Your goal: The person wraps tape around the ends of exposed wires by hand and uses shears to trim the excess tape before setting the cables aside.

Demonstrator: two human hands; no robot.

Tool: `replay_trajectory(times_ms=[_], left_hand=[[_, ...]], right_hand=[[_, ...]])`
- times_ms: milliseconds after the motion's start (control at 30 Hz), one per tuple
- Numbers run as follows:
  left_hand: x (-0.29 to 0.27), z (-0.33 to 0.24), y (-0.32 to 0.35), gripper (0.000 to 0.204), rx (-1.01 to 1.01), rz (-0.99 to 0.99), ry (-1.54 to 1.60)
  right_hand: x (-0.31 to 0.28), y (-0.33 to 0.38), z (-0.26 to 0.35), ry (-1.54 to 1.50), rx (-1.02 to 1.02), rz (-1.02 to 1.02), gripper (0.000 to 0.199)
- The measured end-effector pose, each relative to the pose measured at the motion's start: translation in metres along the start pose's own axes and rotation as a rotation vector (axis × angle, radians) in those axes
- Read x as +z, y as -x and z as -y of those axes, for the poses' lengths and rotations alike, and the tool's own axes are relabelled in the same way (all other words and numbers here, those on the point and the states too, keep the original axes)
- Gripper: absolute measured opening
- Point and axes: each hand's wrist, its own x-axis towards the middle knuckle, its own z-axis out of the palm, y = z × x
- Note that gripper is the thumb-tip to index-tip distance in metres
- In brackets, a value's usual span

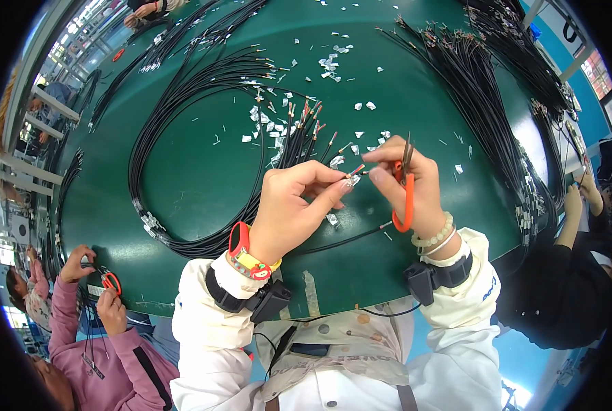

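Head view looks down on a green table (402, 103) ringed with coiled black cable bundles (182, 137) and strewn with white scraps (330, 61); bare green lies inside the coil's loop. Left hand (289, 205) pinches a thin cable end (354, 169) between fingertips. Right hand (409, 185) is closed around orange-handled scissors (406, 185), touching that cable tip, near the table's front edge.
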Motion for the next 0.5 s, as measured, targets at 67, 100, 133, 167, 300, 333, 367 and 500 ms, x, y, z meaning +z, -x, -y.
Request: replay_trajectory(times_ms=[67,100,133,167,300,333,367,500], left_hand=[[0.002,0.000,0.000,0.007,-0.001,0.036,-0.007],[0.003,0.000,0.000,0.008,-0.001,0.069,-0.016],[0.005,0.001,0.000,0.008,-0.001,0.103,-0.024],[0.005,0.001,0.001,0.008,-0.002,0.106,-0.022],[0.006,0.000,0.000,0.012,-0.162,0.154,0.126],[0.006,0.000,0.000,0.014,-0.206,0.155,0.226],[0.006,-0.001,0.001,0.016,-0.249,0.157,0.325],[0.004,-0.007,0.002,0.019,-0.298,0.182,0.464]], right_hand=[[-0.001,0.003,0.006,-0.078,-0.028,0.083,0.006],[-0.002,0.004,0.007,-0.117,-0.042,0.124,0.006],[-0.002,0.004,0.006,-0.117,-0.040,0.122,0.006],[-0.002,0.003,0.002,-0.129,-0.051,0.125,0.006],[-0.003,0.000,-0.010,-0.179,-0.058,0.134,0.007],[-0.002,0.000,-0.012,-0.205,-0.037,0.139,0.007],[-0.002,0.000,-0.012,-0.230,-0.016,0.143,0.008],[-0.005,0.001,-0.012,-0.227,-0.039,0.188,0.009]])
